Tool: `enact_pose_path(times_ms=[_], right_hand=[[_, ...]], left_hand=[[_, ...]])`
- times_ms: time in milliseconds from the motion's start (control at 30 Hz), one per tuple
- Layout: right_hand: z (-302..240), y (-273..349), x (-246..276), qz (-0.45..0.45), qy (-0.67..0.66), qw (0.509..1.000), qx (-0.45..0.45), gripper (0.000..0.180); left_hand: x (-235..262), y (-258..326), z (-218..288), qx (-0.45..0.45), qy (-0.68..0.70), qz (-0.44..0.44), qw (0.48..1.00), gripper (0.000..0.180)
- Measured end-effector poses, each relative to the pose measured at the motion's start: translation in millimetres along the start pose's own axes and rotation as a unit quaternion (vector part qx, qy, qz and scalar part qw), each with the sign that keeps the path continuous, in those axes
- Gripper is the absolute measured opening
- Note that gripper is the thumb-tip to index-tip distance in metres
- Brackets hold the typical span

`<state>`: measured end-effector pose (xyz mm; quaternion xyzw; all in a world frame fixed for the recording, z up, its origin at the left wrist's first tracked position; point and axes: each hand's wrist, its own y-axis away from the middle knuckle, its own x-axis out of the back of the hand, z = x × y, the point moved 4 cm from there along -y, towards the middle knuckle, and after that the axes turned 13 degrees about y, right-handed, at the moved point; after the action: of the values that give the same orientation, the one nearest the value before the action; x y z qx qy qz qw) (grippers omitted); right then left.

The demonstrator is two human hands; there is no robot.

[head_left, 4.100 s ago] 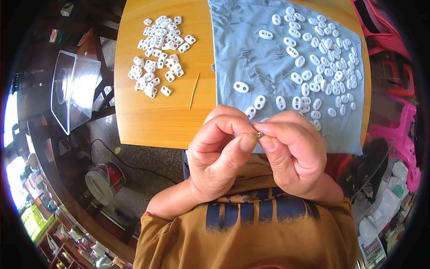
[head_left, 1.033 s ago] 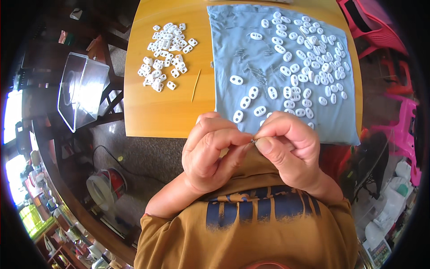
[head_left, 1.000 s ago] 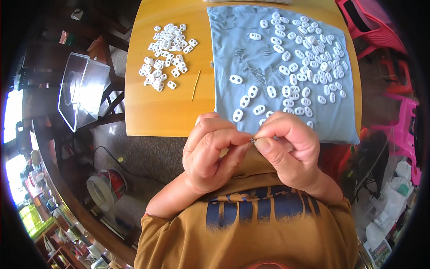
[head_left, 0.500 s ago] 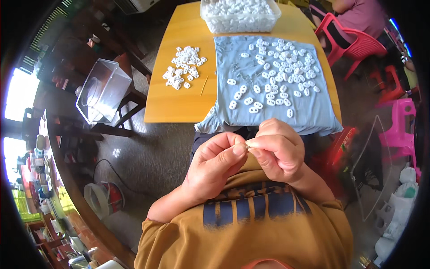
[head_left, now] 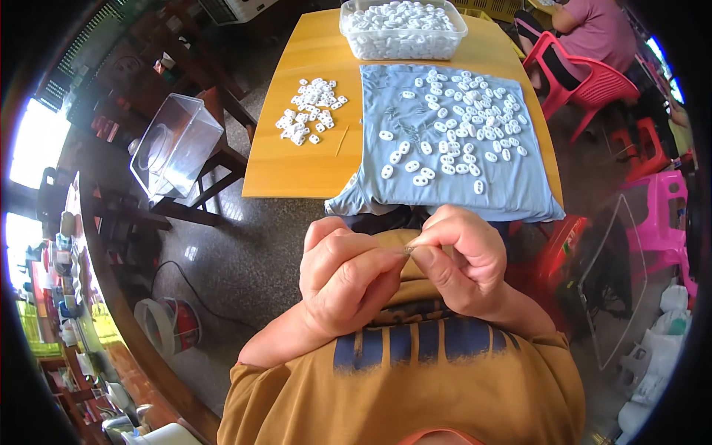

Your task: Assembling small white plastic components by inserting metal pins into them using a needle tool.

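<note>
Over my lap, my left hand (head_left: pixel 346 276) and my right hand (head_left: pixel 463 259) meet fingertip to fingertip. Both are closed in a pinch on one tiny, metallic-looking piece (head_left: pixel 409 251), mostly covered by the fingers. Beyond them a light blue cloth (head_left: pixel 445 194) is spread on the table, bearing many white oval plastic pieces (head_left: pixel 482 119), each with two dark holes. Thin dark metal-looking bits (head_left: pixel 404 111) lie scattered on the cloth's left part. On bare wood to the left is a heap of small white plastic pieces (head_left: pixel 315 95), with a thin yellow stick (head_left: pixel 342 141) beside it.
A clear tub (head_left: pixel 404 46) full of white pieces stands at the table's (head_left: pixel 278 170) far end. To the left, a clear empty box (head_left: pixel 178 144) rests on a wooden chair. At far right a person in pink (head_left: pixel 597 33) sits on a red plastic chair (head_left: pixel 586 78).
My left hand has turned so its knuckles face up more, its fingers curled over the tiny piece. The right hand keeps its pinch. The view has shifted slightly.
</note>
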<state>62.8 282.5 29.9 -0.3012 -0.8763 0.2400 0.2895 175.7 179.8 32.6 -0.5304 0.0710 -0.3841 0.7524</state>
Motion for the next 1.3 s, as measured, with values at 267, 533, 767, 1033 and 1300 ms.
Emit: enact_pose_path(times_ms=[267,533,767,1033,1300], right_hand=[[-17,3,-2,0.039,0.12,0.98,0.154,0.016],[-23,10,-8,0.026,0.258,0.916,0.306,0.018],[-21,15,-12,0.006,0.254,0.916,0.311,0.02],[-9,15,-16,0.011,0.224,0.933,0.282,0.023],[-5,13,-18,-0.028,0.212,0.939,0.268,0.021]], left_hand=[[1,4,7,-0.032,-0.007,0.009,0.999,0.027],[5,11,-4,0.208,0.192,-0.01,0.959,0.013],[1,38,-12,0.618,0.486,0.02,0.618,0.005],[-20,48,-15,0.656,0.612,0.102,0.429,0.006],[-10,58,-26,0.631,0.572,0.031,0.523,0.01]])
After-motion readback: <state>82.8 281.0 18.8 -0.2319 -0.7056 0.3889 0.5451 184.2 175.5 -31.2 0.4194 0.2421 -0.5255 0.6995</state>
